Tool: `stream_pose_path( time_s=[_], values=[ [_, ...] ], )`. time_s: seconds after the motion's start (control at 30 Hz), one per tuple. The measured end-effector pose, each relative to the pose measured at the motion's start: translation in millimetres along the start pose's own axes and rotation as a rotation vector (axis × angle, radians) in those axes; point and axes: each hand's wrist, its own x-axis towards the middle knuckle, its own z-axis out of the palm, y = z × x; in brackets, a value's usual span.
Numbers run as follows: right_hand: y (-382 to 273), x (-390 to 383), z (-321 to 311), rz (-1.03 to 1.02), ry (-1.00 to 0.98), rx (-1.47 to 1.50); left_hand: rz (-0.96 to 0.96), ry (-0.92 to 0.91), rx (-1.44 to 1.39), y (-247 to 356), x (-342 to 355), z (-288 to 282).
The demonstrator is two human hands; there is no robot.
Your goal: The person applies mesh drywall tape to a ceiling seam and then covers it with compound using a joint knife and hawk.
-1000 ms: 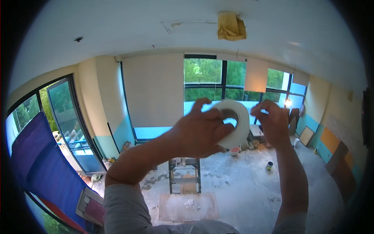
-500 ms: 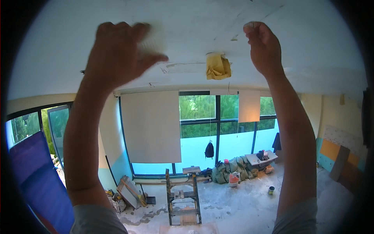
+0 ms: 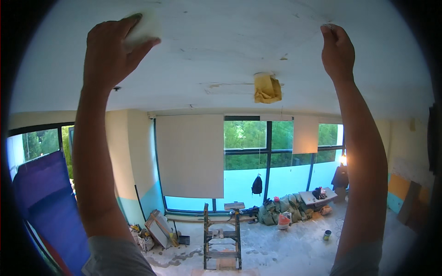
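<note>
Both my arms reach up to the white ceiling [image 3: 221, 46]. On the left, my left hand [image 3: 107, 53] is closed on a pale, whitish roll [image 3: 143, 31] that looks like tape. Its thumb and fingers grip the near side, and blur hides the detail. Far to the right, my right hand [image 3: 339, 51] is raised close to the ceiling with thumb and fingers pinched together. A tiny light bit shows at its fingertips, too small to name. Between the hands, the ceiling has faint dark streaks and patched marks.
Brown paper [image 3: 267, 88] hangs from the ceiling ahead. A stepladder [image 3: 222, 253] stands on the dusty floor below. Stuffed sacks [image 3: 283, 209], a white board [image 3: 317, 197] and a small can [image 3: 327, 235] lie toward the window. A blind [image 3: 189, 156] covers part of the glass.
My left hand has moved left and slightly up with the pale roll. My right hand has moved right, still pinched, so the hands are farther apart. The room has shifted slightly right and down in view.
</note>
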Motion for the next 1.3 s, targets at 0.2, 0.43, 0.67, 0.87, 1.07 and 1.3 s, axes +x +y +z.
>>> stream_pose_path(
  time_s=[0.2, 0.43, 0.67, 0.87, 1.07, 1.3],
  values=[
    [-6.5, -1.6, 5.4, 0.054, -0.004, -0.024, -0.278, -0.074, 0.073, 1.4, 13.5, 3.2],
    [-9.6, -11.8, -4.7, 0.164, -0.008, 0.06, -0.37, -0.197, -0.042, 8.6, 9.9, -5.9],
    [72.9, -132.0, -81.7, 0.761, -0.817, 0.099, -0.526, -0.762, -1.036, 140.7, -97.7, -25.6],
    [144.4, -377.6, -223.6, 1.285, -1.229, -0.074, -0.783, -1.45, -1.772, 337.9, -226.4, -84.5],
    [86.3, -577.5, -386.5, 2.059, -0.596, -0.312, -1.412, -1.959, -2.1, 521.2, -348.3, -158.5],
    [-70.5, -635.3, -409.7, 2.639, -0.615, 0.017, -1.547, -2.419, -1.944, 603.7, -365.9, -212.8]
  ],
)
